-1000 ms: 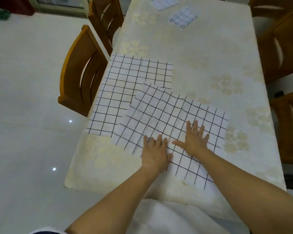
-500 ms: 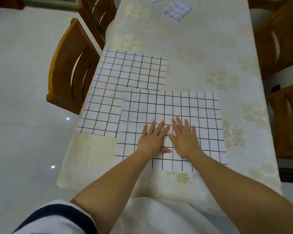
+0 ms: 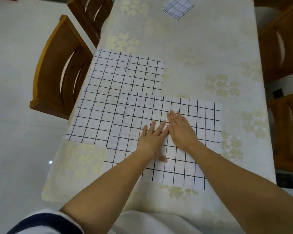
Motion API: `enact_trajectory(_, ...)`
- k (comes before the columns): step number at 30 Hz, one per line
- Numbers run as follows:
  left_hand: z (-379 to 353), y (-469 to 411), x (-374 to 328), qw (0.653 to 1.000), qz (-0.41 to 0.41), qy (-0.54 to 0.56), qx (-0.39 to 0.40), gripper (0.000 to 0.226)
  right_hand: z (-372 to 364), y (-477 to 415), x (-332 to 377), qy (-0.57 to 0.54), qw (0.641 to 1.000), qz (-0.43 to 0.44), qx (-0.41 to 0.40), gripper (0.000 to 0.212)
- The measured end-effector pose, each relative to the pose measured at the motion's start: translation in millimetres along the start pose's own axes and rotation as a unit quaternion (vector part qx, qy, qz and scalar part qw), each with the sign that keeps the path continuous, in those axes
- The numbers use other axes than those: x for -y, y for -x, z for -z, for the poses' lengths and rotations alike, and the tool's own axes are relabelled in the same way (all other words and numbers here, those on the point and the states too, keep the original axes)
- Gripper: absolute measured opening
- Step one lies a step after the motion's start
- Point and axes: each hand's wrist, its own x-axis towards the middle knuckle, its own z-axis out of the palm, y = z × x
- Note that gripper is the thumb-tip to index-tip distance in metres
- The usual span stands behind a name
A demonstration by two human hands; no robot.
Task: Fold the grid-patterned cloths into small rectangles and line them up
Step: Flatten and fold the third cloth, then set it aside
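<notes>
top grid cloth (image 3: 184, 107) now squared to table edge; left hand (image 3: 150, 139), right hand (image 3: 183, 130) flat, fingers straight, gripping nothing; ready to fold.

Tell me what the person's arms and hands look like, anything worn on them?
The left hand and right hand are bare: no gloves, rings or watch show. Both forearms are uncovered. Near the left elbow a sleeve shows, white at the cuff with dark navy behind it. No sleeve shows on the right arm.
</notes>
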Motion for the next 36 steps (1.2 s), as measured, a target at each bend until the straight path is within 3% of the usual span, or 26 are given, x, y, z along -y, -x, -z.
enact_trajectory(7,4,-4,-10,0.996,0.032,-0.063,0.051,0.159,26,-36,-44,0.051,0.997,-0.038,0.051,0.073)
enact_trajectory(13,7,-8,-11,0.993,0.044,-0.074,0.078,0.164,43,-48,-33,0.047,0.989,-0.083,0.116,0.076)
enact_trajectory(16,10,-3,-5,0.997,0.013,-0.068,0.045,0.154,47,-28,-12,-0.026,0.993,-0.102,0.054,0.077)
enact_trajectory(20,16,7,0,0.996,-0.02,-0.035,-0.076,0.142,14,37,27,-0.049,0.992,-0.096,-0.058,0.07)
enact_trajectory(24,0,12,4,0.998,0.002,-0.057,0.009,0.15,-38,93,39,-0.022,0.988,-0.149,-0.013,0.071)
enact_trajectory(28,1,14,10,0.998,-0.002,-0.056,0.03,0.152,-47,116,8,0.006,0.984,-0.176,0.027,0.075)
enact_trajectory(33,9,13,9,0.999,-0.018,-0.039,0.033,0.145,-29,124,-41,-0.093,0.945,-0.312,0.042,0.086)
enact_trajectory(36,14,10,10,0.999,-0.027,0.011,-0.036,0.132,-18,129,-64,-0.209,0.881,-0.421,-0.053,0.097)
